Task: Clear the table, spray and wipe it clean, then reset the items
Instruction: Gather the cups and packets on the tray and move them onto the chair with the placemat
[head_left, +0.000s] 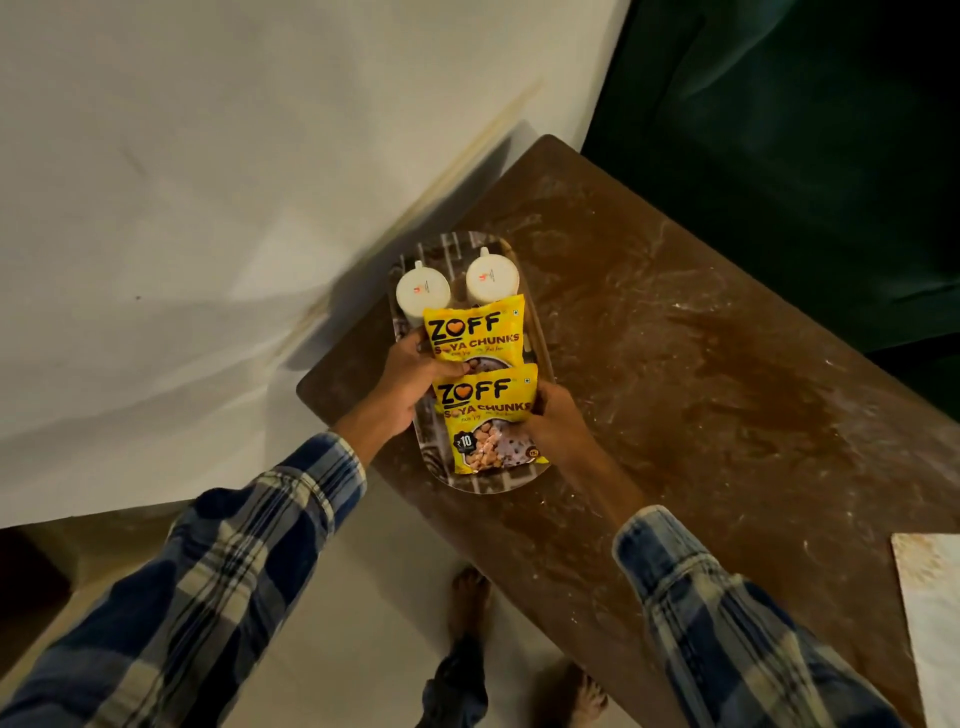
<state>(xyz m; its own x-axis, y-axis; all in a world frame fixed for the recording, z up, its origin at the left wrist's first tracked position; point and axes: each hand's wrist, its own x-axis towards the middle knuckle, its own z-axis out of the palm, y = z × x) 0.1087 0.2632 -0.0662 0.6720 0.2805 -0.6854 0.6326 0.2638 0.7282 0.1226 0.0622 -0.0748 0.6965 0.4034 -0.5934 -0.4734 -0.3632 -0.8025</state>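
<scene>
An oval patterned tray (470, 482) lies at the near left corner of the brown table (701, 338). Two white cups (423, 293) (492, 278) stand upside down at its far end. Two yellow soya chunks packets lie on it, one behind the other: the far packet (475, 332) and the near packet (488, 415). My left hand (415, 382) grips the tray's left rim, thumb over the far packet's lower edge. My right hand (553, 423) grips the right rim, fingers against the near packet. Whether the tray rests on the table or is lifted, I cannot tell.
The tabletop is smeared with whitish dust and streaks. A pale cloth or sheet (930, 613) lies at the table's near right edge. A white wall (208, 208) runs on the left, a dark green curtain (805, 130) at the back. My bare feet (470, 597) stand on the floor below.
</scene>
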